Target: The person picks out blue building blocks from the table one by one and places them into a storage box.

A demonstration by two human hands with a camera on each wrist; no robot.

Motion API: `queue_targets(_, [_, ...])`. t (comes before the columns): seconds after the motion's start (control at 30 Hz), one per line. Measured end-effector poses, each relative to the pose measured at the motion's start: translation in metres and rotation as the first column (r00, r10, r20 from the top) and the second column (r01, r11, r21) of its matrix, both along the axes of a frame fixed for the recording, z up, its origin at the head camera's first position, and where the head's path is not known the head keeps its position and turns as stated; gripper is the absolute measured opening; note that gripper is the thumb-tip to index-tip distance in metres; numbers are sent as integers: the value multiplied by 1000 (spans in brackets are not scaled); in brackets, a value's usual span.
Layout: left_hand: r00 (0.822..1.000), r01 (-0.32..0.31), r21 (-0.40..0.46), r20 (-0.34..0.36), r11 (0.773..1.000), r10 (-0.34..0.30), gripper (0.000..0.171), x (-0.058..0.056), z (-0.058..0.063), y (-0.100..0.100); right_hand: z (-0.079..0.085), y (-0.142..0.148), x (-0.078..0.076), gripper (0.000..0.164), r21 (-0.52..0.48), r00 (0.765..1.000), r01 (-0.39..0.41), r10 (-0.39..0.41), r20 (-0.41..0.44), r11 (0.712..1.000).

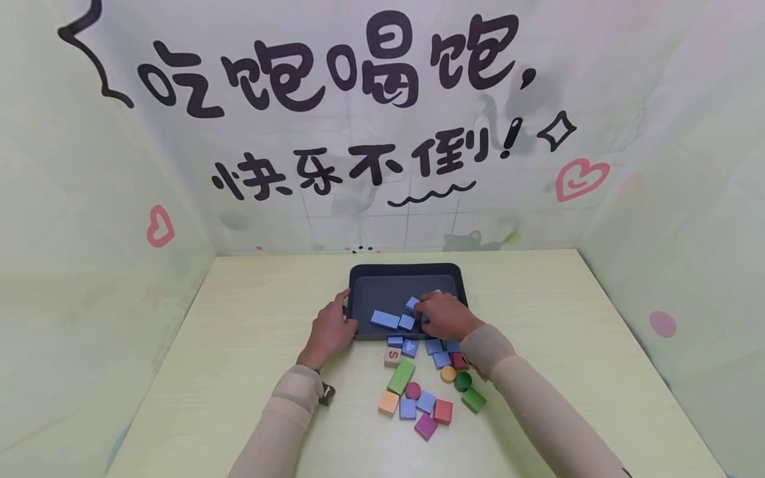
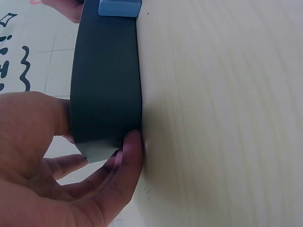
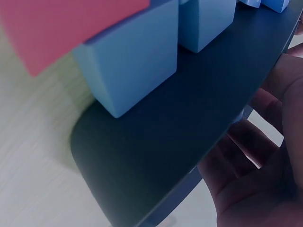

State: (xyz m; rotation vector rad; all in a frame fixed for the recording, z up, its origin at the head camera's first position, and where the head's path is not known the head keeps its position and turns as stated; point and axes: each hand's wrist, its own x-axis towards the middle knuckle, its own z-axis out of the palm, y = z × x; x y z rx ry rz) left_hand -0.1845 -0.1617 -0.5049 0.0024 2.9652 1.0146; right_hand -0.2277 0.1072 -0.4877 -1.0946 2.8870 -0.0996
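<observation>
My left hand [image 1: 331, 330] grips the left side of a dark rectangular tray [image 1: 382, 269], its fingers round the front left corner [image 2: 106, 118]. Over the tray's right part, my right hand [image 1: 445, 316] reaches in with fingers bent down among blue blocks. In the right wrist view its fingers [image 3: 222, 163] pass over the rim, and a bit of blue shows beside them; I cannot tell whether they hold it. A long blue block [image 1: 385, 320] and smaller blue blocks [image 1: 406, 322] lie in the tray, left of those fingers.
In front of the tray lie several more blocks: blue ones [image 1: 442, 360], a wooden letter block [image 1: 392, 356], a long green block [image 1: 402, 376], an orange block [image 1: 388, 402], a red block [image 1: 443, 411], a purple block [image 1: 426, 426] and round pieces [image 1: 463, 380]. Printed fabric walls [image 1: 382, 229] enclose the table.
</observation>
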Motion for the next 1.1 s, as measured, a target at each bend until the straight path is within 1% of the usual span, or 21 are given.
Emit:
queue_targets(0.33, [1000,0,0,2,1000,0,70,0,0,0,5,-3,3,13,20,1000,18,-19,18,1000])
queue_targets(0.67, [1000,2,2,3,1000,-2,71,0,-1,0,1,-2,2,13,7,999,31,-32,34,999])
queue_targets(1.1, [1000,-7,10,9,1000,7,71,0,-2,0,1,-1,0,14,13,999,24,-25,33,1000])
